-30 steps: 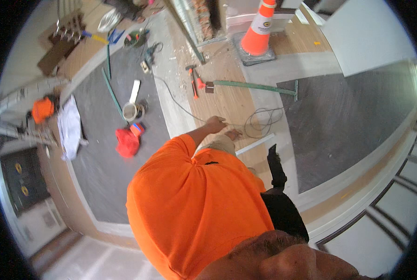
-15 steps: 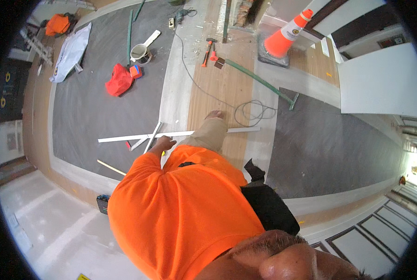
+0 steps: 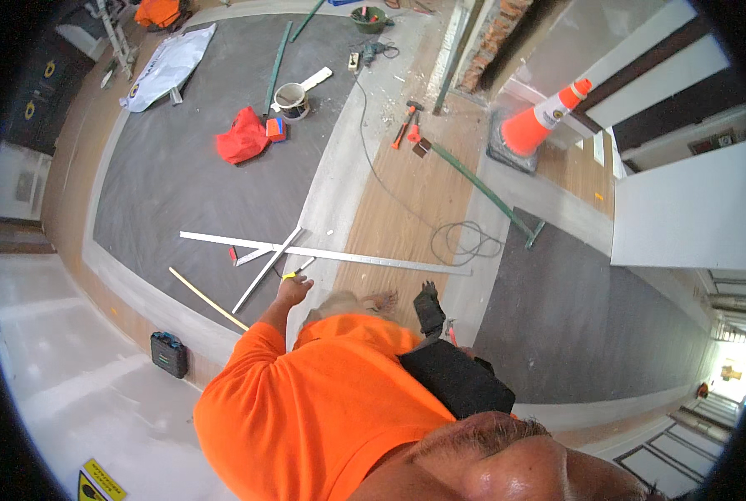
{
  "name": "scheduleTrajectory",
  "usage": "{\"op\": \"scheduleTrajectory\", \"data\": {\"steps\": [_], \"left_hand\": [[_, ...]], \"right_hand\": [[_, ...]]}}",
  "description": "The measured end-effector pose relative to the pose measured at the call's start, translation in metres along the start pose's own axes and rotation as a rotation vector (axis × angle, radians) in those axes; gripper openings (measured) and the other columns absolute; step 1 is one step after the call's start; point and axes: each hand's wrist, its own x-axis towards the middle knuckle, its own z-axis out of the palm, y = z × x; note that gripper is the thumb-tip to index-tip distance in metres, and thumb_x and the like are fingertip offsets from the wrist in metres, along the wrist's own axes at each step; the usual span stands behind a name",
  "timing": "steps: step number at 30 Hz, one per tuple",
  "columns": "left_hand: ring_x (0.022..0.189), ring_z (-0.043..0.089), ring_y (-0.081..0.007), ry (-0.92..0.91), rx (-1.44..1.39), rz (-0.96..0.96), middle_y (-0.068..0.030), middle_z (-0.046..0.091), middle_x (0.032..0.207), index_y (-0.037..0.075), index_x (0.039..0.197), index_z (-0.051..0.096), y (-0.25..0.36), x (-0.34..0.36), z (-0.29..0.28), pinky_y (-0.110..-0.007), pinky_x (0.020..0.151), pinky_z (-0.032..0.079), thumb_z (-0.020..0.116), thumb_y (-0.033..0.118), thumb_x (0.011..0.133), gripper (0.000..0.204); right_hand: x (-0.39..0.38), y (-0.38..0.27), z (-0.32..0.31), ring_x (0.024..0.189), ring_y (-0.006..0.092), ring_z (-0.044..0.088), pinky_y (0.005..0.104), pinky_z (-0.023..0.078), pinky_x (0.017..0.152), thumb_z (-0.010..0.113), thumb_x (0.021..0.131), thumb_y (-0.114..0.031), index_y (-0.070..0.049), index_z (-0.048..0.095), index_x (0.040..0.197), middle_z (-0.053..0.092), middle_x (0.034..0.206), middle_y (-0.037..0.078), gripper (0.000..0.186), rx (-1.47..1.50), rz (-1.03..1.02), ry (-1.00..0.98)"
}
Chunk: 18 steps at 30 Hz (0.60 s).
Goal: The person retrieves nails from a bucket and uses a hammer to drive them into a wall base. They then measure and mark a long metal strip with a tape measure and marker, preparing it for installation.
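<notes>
My left hand (image 3: 293, 290) is low over the floor, its fingers partly spread and seemingly empty. Just beyond it lies a small yellow-handled tool (image 3: 289, 275) with a pale, slim end; its kind is unclear. A long white straightedge (image 3: 364, 261) crosses a shorter white bar (image 3: 264, 275), and a thin angled white piece (image 3: 254, 256) lies beside them, near a small red item (image 3: 232, 253). Of my right hand (image 3: 468, 352) only a bit of skin shows past a black bag (image 3: 456, 376). Close to it is a slim red and silver tool (image 3: 451, 332).
A grey cable (image 3: 465, 244) coils ahead of my bare foot (image 3: 381, 301). Beyond are a hammer (image 3: 406, 123), a green metal bar (image 3: 481, 185), a traffic cone (image 3: 544, 121), a bucket (image 3: 292, 102) and a red bag (image 3: 243, 138). At left lie a yellowish stick (image 3: 206, 296) and a dark case (image 3: 169, 355).
The view has turned and shifted. My left hand has drawn back from the white bars toward my body, leaving the yellow-handled tool more exposed. The red and silver tool by my right side has come into view.
</notes>
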Motion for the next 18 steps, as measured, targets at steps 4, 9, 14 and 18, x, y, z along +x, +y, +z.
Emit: {"op": "scheduleTrajectory", "data": {"steps": [4, 9, 14, 18], "left_hand": [[0.108, 0.063, -0.0343, 0.066, -0.229, -0.124, -0.0211, 0.067, 0.112, 0.006, 0.121, 0.064, -0.006, -0.047, -0.003, -0.039, 0.093, 0.049, 0.061, 0.05, 0.088, 0.055], [0.113, 0.061, -0.0343, 0.09, -0.421, -0.112, -0.0212, 0.065, 0.118, 0.003, 0.123, 0.063, -0.045, -0.061, 0.018, -0.038, 0.096, 0.047, 0.063, 0.048, 0.086, 0.058], [0.116, 0.059, -0.0343, 0.035, -0.548, -0.288, -0.0209, 0.062, 0.123, 0.003, 0.123, 0.063, -0.116, -0.084, 0.069, -0.038, 0.1, 0.045, 0.063, 0.046, 0.086, 0.057], [0.117, 0.059, -0.0332, 0.011, -0.597, -0.347, -0.0201, 0.062, 0.124, 0.006, 0.123, 0.064, -0.16, -0.097, 0.106, -0.038, 0.101, 0.045, 0.063, 0.047, 0.086, 0.056]], "right_hand": [[-0.105, -0.137, 0.037, 0.057, 0.0176, 0.057, 0.0378, 0.045, 0.055, 0.06, 0.09, -0.03, -0.002, 0.068, 0.092, 0.06, 0.066, 0.003, 0.03, -0.37, -0.117, 0.252], [-0.071, -0.108, -0.001, 0.059, 0.0216, 0.058, 0.0408, 0.043, 0.056, 0.064, 0.085, -0.031, 0.002, 0.069, 0.092, 0.061, 0.067, 0.007, 0.033, -0.736, -0.419, 0.331], [-0.078, -0.088, 0.014, 0.059, 0.0215, 0.058, 0.0406, 0.043, 0.056, 0.064, 0.085, -0.031, 0.001, 0.068, 0.091, 0.061, 0.067, 0.007, 0.033, -0.726, -0.372, 0.318], [-0.108, -0.078, 0.035, 0.058, 0.0214, 0.058, 0.0404, 0.043, 0.055, 0.065, 0.085, -0.03, 0.001, 0.068, 0.09, 0.06, 0.066, 0.007, 0.032, -0.706, -0.316, 0.339]]}}
